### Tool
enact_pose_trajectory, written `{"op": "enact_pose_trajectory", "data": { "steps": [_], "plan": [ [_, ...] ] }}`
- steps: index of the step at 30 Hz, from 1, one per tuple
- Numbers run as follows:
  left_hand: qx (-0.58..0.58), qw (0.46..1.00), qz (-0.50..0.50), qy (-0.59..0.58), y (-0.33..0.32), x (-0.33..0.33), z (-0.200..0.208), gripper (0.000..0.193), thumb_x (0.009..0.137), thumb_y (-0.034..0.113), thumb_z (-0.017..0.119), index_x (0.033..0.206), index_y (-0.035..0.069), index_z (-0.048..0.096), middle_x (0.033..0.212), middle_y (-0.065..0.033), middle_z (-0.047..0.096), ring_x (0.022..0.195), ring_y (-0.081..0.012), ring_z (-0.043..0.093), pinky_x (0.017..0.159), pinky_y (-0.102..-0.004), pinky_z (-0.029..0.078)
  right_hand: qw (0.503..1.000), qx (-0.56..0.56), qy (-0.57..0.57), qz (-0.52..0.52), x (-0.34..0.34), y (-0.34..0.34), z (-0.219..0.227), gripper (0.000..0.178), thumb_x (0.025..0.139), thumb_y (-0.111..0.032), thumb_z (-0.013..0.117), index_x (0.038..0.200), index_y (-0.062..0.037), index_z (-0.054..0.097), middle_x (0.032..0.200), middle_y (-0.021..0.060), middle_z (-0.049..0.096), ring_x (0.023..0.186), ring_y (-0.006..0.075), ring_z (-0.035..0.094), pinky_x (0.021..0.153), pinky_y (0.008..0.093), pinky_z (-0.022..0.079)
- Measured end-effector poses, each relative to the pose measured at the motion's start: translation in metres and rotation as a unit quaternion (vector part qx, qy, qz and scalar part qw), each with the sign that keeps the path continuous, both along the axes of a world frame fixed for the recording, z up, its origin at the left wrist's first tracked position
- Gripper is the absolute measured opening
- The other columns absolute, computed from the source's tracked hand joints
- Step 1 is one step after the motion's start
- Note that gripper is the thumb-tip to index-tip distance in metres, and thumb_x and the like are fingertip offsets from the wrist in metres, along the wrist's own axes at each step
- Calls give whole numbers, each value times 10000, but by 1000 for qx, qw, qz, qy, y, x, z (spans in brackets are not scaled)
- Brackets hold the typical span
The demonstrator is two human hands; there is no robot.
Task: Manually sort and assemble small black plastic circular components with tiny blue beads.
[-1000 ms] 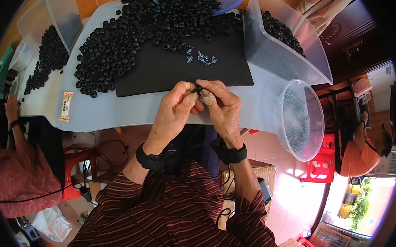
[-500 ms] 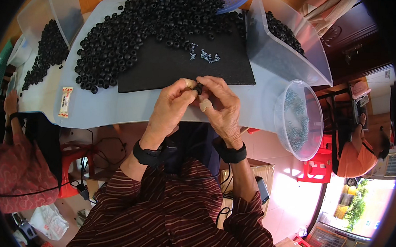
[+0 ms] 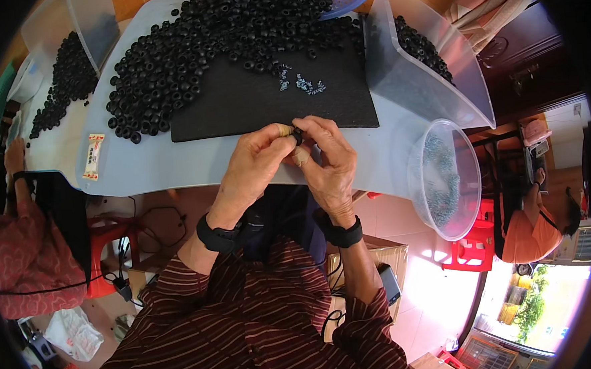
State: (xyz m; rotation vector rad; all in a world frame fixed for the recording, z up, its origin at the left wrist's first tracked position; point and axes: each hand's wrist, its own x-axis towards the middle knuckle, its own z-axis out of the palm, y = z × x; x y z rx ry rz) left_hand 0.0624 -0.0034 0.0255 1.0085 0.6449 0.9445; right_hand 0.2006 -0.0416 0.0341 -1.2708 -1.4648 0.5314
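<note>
Between my two hands is a small round black part (image 3: 298, 136) with a hole, of the same look as those heaped on the table. My left hand (image 3: 259, 153) pinches it between thumb and fingers. From the other side my right hand (image 3: 329, 155) closes on it with thumb and index finger; whether a tiny piece is also in that pinch is hidden. Both hands are just over the near edge of a black mat (image 3: 238, 114). Small silvery coiled springs (image 3: 310, 85) lie on the mat. Past them spreads a big heap of black ring-like parts (image 3: 162, 71).
A clear round tub (image 3: 445, 180) of small springs stands at the table's right edge. Behind it a clear bin (image 3: 417, 78) holds more black parts. A wrapped bar (image 3: 93, 157) lies at left. People sit at far left (image 3: 28, 252) and far right (image 3: 532, 232).
My right thumb has come in closer beneath the black part, and its fingers have shifted slightly. My left hand keeps its pinch. The view has shifted a little.
</note>
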Motion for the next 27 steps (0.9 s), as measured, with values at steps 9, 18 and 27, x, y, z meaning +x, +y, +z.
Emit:
{"op": "enact_pose_trajectory", "data": {
  "steps": [9, 18, 27],
  "plan": [
    [42, 997, 60, -13, -5, 3, -6, 215, 959, 91, 536, 1132, -26, 586, 982, -23, 616, 891, -72, 582, 834, -228, 486, 1000, -6, -9, -4, -3, -1, 5, 368, 770, 49, 646, 1130, -29, 649, 1045, 86, 620, 805, 156, 633, 758, 270, 515],
    [82, 993, 68, 42, -12, 8, 1, 154, 924, 44, 541, 1057, -26, 573, 825, 21, 567, 722, -27, 488, 633, -174, 405, 996, 4, 85, -8, 5, 4, -8, 213, 871, 15, 612, 1076, -5, 668, 962, 72, 630, 818, 98, 597, 720, 218, 481],
    [66, 995, 69, 13, -11, 10, 0, 171, 908, 55, 562, 1053, -27, 600, 841, 7, 581, 745, -40, 507, 653, -180, 417, 990, 8, 138, 5, 3, 2, -4, 207, 857, 30, 604, 1056, 20, 661, 981, 67, 627, 839, 94, 584, 726, 221, 480]
  ]
}}
